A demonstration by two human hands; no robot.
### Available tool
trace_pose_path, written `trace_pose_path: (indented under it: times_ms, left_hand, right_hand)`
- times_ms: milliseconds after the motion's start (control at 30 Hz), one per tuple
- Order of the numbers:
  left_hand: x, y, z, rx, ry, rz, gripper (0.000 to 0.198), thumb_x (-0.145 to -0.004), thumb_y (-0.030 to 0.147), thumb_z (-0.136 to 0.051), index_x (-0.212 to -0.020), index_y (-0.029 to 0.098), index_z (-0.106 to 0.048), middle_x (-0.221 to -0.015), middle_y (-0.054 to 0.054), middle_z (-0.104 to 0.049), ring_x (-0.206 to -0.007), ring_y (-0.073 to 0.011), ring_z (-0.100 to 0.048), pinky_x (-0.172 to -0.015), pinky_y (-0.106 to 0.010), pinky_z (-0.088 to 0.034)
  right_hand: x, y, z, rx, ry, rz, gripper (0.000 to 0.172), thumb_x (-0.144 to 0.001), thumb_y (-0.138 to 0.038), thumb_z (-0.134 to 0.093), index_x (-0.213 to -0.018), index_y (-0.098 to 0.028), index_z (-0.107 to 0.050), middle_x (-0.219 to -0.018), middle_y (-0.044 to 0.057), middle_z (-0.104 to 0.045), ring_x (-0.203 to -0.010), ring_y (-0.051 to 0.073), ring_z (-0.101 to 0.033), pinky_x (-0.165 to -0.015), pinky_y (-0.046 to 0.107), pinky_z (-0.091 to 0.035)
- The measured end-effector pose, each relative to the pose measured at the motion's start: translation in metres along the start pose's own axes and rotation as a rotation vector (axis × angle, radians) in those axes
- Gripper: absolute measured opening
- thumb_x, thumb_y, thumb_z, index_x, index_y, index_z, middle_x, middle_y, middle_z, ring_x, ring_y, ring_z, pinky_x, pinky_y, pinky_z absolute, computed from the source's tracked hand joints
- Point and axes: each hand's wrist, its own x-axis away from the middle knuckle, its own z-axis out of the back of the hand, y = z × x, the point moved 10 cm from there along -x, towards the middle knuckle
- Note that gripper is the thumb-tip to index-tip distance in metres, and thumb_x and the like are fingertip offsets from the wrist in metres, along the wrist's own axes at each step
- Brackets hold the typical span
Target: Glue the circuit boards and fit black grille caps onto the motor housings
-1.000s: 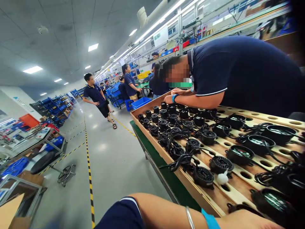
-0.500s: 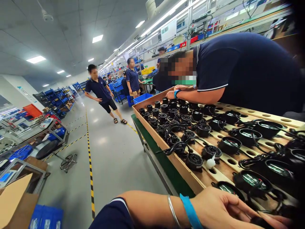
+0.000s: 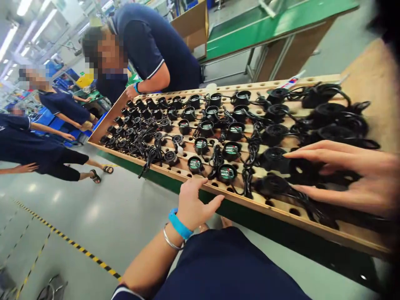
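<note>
Our right grip [image 3: 365, 179] stood wide, thumb and fingers well parted, with its fingertips just beside two black round units [image 3: 275, 160] at the near right part of the wooden tray [image 3: 108, 118]; we could not tell whether they touched. Our left grip [image 3: 194, 204] was also wide and held nothing that we could see, its thumb spread apart and its fingers at the tray's near edge. We had a blue wristband [image 3: 180, 225] and a silver bangle [image 3: 171, 242] on that wrist.

The units sat in rows on holed wooden strips in the tray. Some, in front of our left grip, showed green insides; those farther left had grilles on top. Black cable bundles [image 3: 248, 183] lay between the rows, and a small white bulb-like piece [image 3: 180, 149] stood beside a grilled unit. A white, red and blue tube [image 3: 293, 81] lay at the far edge.

The tray rested on a green bench [image 3: 312, 246]. Across from us, a co-worker [image 3: 156, 50] bent over the far left corner, one hand at the rim. Two other people [image 3: 34, 137] stood farther left, and behind the co-worker we saw a cardboard box [image 3: 187, 27] by another green bench [image 3: 281, 31].
</note>
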Motion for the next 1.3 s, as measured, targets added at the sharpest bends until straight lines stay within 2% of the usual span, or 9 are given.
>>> trace_pose_path:
  times_ms: [167, 367, 533, 700, 800, 900, 1067, 1200, 1300]
  left_hand:
    - [-0.013, 0.021, -0.047, -0.323, -0.185, 0.115, 0.030, -0.068, 0.041, -0.078, -0.081, 0.018, -0.063, -0.080, -0.006, -0.069, -0.083, -0.0260, -0.065, -0.081, -0.043, -0.052]
    - [-0.030, 0.010, -0.094, -0.602, -0.448, 0.461, 0.024, -0.077, 0.042, -0.069, -0.078, 0.020, -0.060, -0.081, -0.005, -0.071, -0.084, -0.0274, -0.066, -0.081, -0.041, -0.049]
    - [-0.029, -0.001, -0.112, -0.644, -0.540, 0.655, 0.015, -0.078, 0.035, -0.066, -0.077, 0.022, -0.060, -0.084, -0.002, -0.072, -0.086, -0.0245, -0.067, -0.081, -0.036, -0.049]
    - [-0.028, -0.009, -0.119, -0.633, -0.572, 0.736, 0.009, -0.077, 0.030, -0.065, -0.074, 0.022, -0.059, -0.081, -0.001, -0.073, -0.082, -0.0232, -0.068, -0.076, -0.035, -0.050]
    - [-0.027, -0.008, -0.121, -0.619, -0.558, 0.698, 0.004, -0.076, 0.024, -0.064, -0.073, 0.023, -0.061, -0.075, -0.002, -0.072, -0.074, -0.0243, -0.068, -0.069, -0.036, -0.052]
    - [-0.027, 0.009, -0.120, -0.561, -0.467, 0.521, 0.004, -0.079, 0.026, -0.063, -0.077, 0.022, -0.063, -0.068, -0.003, -0.070, -0.067, -0.0243, -0.066, -0.074, -0.043, -0.053]
    - [-0.016, 0.043, -0.118, -0.466, -0.363, 0.210, 0.054, -0.085, 0.058, -0.055, -0.122, 0.019, -0.060, -0.112, -0.010, -0.071, -0.098, -0.0287, -0.067, -0.098, -0.054, -0.045]
    - [-0.010, 0.040, -0.122, -0.462, -0.324, 0.181, 0.086, -0.072, 0.083, -0.048, -0.122, 0.014, -0.062, -0.117, -0.014, -0.068, -0.104, -0.0332, -0.064, -0.099, -0.054, -0.044]
    - [-0.010, 0.035, -0.127, -0.405, -0.302, 0.193, 0.097, -0.066, 0.089, -0.045, -0.121, 0.011, -0.062, -0.113, -0.015, -0.069, -0.105, -0.0327, -0.064, -0.101, -0.051, -0.043]
  right_hand:
    - [-0.018, 0.000, -0.014, -0.150, -0.153, 0.186, 0.039, -0.088, -0.041, -0.055, -0.124, -0.024, -0.050, -0.115, 0.008, -0.056, -0.091, 0.017, -0.060, -0.083, 0.032, -0.051]
    - [-0.052, 0.020, -0.042, -0.153, -0.225, 0.379, 0.041, -0.087, -0.042, -0.053, -0.123, -0.024, -0.055, -0.113, 0.006, -0.057, -0.085, 0.018, -0.063, -0.074, 0.033, -0.053]
    - [-0.077, 0.026, -0.066, -0.148, -0.274, 0.447, 0.039, -0.077, -0.037, -0.058, -0.113, -0.021, -0.063, -0.105, 0.008, -0.059, -0.075, 0.021, -0.062, -0.065, 0.038, -0.052]
    - [-0.091, 0.008, -0.084, -0.161, -0.387, 0.521, 0.038, -0.075, -0.034, -0.062, -0.111, -0.021, -0.064, -0.104, 0.007, -0.060, -0.076, 0.021, -0.063, -0.066, 0.036, -0.051]
    - [-0.095, -0.002, -0.090, -0.170, -0.375, 0.575, 0.035, -0.074, -0.029, -0.064, -0.108, -0.019, -0.064, -0.102, 0.007, -0.060, -0.073, 0.019, -0.062, -0.062, 0.033, -0.048]
    - [-0.098, -0.004, -0.095, -0.227, -0.308, 0.617, 0.036, -0.073, -0.029, -0.068, -0.107, -0.018, -0.064, -0.099, 0.006, -0.061, -0.071, 0.017, -0.061, -0.059, 0.030, -0.046]
    - [-0.098, 0.002, -0.105, -0.269, -0.306, 0.627, 0.037, -0.075, -0.029, -0.066, -0.110, -0.019, -0.063, -0.102, 0.007, -0.061, -0.073, 0.018, -0.062, -0.060, 0.032, -0.048]
    - [-0.097, 0.002, -0.105, -0.231, -0.298, 0.639, 0.033, -0.078, -0.028, -0.061, -0.109, -0.018, -0.063, -0.107, 0.009, -0.060, -0.069, 0.018, -0.062, -0.056, 0.033, -0.050]
    - [-0.094, -0.003, -0.102, -0.236, -0.243, 0.679, 0.036, -0.076, -0.028, -0.062, -0.110, -0.018, -0.061, -0.104, 0.007, -0.060, -0.067, 0.017, -0.062, -0.054, 0.032, -0.052]
